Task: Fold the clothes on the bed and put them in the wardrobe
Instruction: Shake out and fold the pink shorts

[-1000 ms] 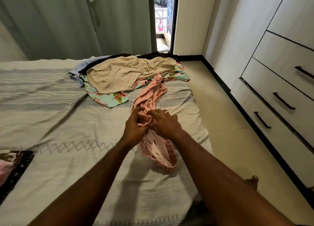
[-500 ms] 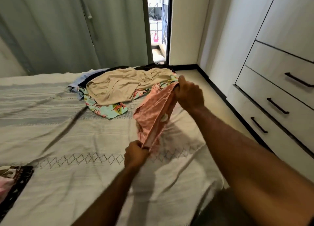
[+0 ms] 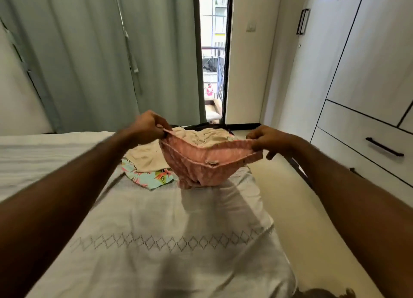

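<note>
Holding the pink garment [image 3: 202, 163] stretched above the bed [image 3: 156, 241], left hand [image 3: 147, 124] and right hand [image 3: 268, 141] each pinch a waistband end. Step: spreading it. Next, probably, lay it flat and fold.

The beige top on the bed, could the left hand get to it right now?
Probably not yet: the left hand pinches the pink garment, stretched with the right hand before the beige top.

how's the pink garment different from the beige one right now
The pink patterned garment is lifted, stretched open between the left hand and right hand; the plain beige garment lies crumpled, untouched. The pink one hangs nearer; the beige one sits behind it on the pile. Both are unfolded.
</note>
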`<state>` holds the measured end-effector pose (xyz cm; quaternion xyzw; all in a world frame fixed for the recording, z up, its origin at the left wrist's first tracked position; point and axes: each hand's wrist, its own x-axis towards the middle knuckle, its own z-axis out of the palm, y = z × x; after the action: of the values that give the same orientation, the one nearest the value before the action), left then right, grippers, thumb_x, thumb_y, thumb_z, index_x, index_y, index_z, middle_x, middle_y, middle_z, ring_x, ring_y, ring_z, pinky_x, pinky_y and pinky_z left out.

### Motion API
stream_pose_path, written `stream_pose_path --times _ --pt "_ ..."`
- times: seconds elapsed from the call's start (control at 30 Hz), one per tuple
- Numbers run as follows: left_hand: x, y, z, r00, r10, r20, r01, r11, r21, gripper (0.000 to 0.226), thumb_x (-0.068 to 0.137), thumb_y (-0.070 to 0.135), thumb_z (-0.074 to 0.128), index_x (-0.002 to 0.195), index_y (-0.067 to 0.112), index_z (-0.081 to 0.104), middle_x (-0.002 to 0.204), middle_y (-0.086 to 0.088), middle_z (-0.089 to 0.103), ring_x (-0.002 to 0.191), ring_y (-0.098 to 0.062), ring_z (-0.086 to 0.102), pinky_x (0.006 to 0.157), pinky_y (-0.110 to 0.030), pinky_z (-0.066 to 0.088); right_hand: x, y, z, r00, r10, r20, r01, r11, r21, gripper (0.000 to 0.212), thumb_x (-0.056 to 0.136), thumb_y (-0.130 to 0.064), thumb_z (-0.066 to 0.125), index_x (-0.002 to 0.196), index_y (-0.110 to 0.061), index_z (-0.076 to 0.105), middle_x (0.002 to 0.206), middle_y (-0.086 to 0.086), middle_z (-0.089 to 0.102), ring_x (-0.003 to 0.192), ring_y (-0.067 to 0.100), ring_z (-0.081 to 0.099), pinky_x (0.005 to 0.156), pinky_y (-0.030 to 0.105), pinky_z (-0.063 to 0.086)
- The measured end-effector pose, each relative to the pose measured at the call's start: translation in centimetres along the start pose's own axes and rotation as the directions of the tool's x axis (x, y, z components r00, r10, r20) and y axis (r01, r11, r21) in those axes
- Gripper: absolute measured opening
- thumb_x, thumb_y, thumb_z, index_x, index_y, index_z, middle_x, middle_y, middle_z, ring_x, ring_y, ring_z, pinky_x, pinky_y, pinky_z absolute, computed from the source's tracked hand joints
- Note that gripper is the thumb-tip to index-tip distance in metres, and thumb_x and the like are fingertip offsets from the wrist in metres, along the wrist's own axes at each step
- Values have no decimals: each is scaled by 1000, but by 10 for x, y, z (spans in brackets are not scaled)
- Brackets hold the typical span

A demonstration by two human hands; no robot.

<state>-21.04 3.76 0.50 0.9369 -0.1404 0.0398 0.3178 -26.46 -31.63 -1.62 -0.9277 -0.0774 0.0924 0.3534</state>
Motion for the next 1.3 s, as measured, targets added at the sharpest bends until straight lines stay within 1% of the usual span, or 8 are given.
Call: stream_pose_path --times 0.17,0.4,0.53,0.67,0.73,0.93,1.1,1.3 --pt "0 4 -35 988 -99 -119 94 994 -48 24 88 -15 57 91 2 74 67 -12 61 53 -20 49 33 -17 38 -12 -36 -14 997 28 69 -36 992 122 4 94 -10 63 90 -10 63 72 3 58 61 13 55 48 25 45" --pt "-4 26 -82 973 91 -211 3 914 406 29 78 11 84 105 8 74 89 -7 61 80 -27 61 69 -30 49 -19 -102 -52 819 -127 -560 27 983 -183 25 82 1 63 62 -12 55 60 8 58 55 23 67 49 29 54" --pt "-11 51 -122 976 -147 -163 141 989 -48 13 94 1 62 95 11 69 89 -14 68 57 -19 66 39 -19 43 -41 -145 -102 881 -13 -473 28 999 24 19 89 -3 65 77 -15 57 81 10 68 65 22 72 49 27 43" --pt "-14 80 -140 968 -234 -87 98 675 -732 34 104 -5 32 94 5 63 93 -15 68 65 -18 71 49 -23 58 -63 -170 -133 852 -41 -522 177 961 213 25 88 5 59 74 -16 56 87 13 66 62 20 64 48 22 43" --pt "-20 98 -139 981 -190 -44 77 585 -808 36 106 2 29 93 8 62 80 -10 66 55 -12 65 48 -20 56 -68 -174 -133 818 -133 -560 139 990 -33 27 85 6 58 70 -16 51 79 13 63 59 21 57 48 21 39" --pt "-34 126 -143 959 -134 -249 -36 815 -578 36 96 -6 33 85 9 63 69 -7 57 48 -14 53 52 -28 47 -67 -145 -90 845 -199 -496 -277 629 -726 23 86 -21 68 107 -30 64 113 4 60 98 28 61 74 33 48" --pt "-52 144 -155 951 -174 -255 16 854 -520 33 94 2 36 75 7 63 65 -8 56 54 -18 53 53 -27 46 -69 -123 -62 957 -16 -289 -56 970 -239 21 97 -28 66 117 -23 69 110 6 68 76 20 73 53 30 57" --pt "-60 165 -157 967 -86 -241 -4 937 -350 19 97 13 45 89 4 59 77 -11 59 66 -22 59 52 -27 49 -58 -177 1 929 -337 -153 354 930 98 31 103 -44 51 112 -20 69 115 4 70 93 20 74 79 46 60"
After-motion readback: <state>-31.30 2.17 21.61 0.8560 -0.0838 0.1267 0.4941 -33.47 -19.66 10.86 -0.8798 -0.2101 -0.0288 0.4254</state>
